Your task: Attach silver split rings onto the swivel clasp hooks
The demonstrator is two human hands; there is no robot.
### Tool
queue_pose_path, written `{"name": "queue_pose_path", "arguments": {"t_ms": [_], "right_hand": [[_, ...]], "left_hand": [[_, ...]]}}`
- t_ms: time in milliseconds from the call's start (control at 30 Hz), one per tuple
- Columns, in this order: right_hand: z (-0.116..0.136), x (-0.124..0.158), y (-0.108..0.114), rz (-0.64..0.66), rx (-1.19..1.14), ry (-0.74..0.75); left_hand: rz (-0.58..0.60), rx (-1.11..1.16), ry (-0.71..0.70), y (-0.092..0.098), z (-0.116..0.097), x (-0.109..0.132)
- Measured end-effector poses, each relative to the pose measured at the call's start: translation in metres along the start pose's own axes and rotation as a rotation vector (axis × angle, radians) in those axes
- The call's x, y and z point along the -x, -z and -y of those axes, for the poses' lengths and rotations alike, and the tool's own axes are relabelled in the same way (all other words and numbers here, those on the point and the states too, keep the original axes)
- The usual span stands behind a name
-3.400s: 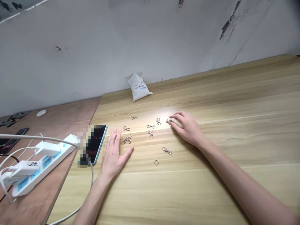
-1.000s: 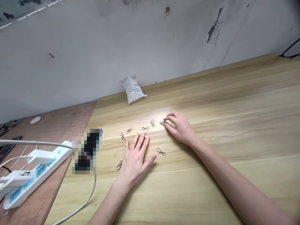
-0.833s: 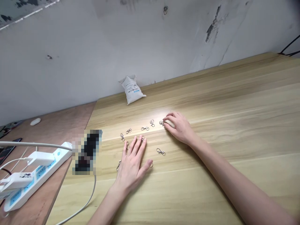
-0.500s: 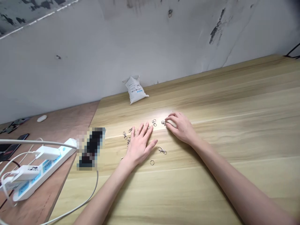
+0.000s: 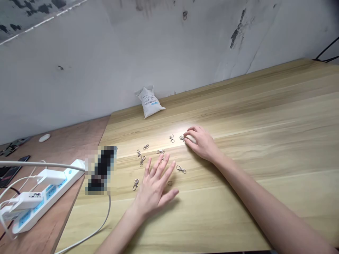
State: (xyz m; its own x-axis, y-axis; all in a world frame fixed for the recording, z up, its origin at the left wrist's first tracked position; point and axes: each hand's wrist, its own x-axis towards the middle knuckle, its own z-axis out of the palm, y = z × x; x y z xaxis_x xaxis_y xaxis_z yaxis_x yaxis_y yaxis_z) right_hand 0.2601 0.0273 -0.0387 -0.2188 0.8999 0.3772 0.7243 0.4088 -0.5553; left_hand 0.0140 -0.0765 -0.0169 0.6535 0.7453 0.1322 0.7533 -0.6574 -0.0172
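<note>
far left, a dark phone lies on a reddish plywood board, nr a white power strip w/ two plug chargers in it. a white cable runs across the pale wood table past a pixelated phone, so a careless arm sweep could catch it & drag the phone. next, swivel keychain clasps lie loose in a scatter, one just left of the left hand (lh), another just past its fingertips. lh is palm down, wrist low, forearm angled in from bottom centre; fingers are well spread, not pinching anything, & it's unclear if they touch the wood. risk: if lh drops or slides, it cd shove clasps out of place or snag a hook. the small split ring sits by lh's thumb & cd roll off if bumped. just right, another clasp lies apart, and one more sits by the right hand (rh). rh is curled over a small pale rounded object, fingers close together & bent, arm stretched in from lower right; grip can't be confirmed, so the object cd slip or knock that clasp. a white barcoded bag leans by the wall, well beyond.
</note>
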Motion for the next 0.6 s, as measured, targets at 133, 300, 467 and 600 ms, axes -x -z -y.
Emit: {"name": "queue_pose_path", "arguments": {"t_ms": [133,300,467,600], "right_hand": [[-0.001,0.000,0.000,0.000,0.003,0.003],[-0.001,0.000,0.000,0.001,0.006,0.002],[-0.002,0.000,0.000,0.000,0.009,0.001],[-0.002,0.000,-0.001,-0.012,0.003,0.011]], "left_hand": [[0.120,-0.025,-0.065,0.010,-0.014,0.019],[0.160,-0.054,-0.088,0.018,-0.026,0.039],[0.128,-0.084,-0.082,0.019,-0.034,0.052],[0.126,-0.116,-0.078,0.020,-0.035,0.054]]}}
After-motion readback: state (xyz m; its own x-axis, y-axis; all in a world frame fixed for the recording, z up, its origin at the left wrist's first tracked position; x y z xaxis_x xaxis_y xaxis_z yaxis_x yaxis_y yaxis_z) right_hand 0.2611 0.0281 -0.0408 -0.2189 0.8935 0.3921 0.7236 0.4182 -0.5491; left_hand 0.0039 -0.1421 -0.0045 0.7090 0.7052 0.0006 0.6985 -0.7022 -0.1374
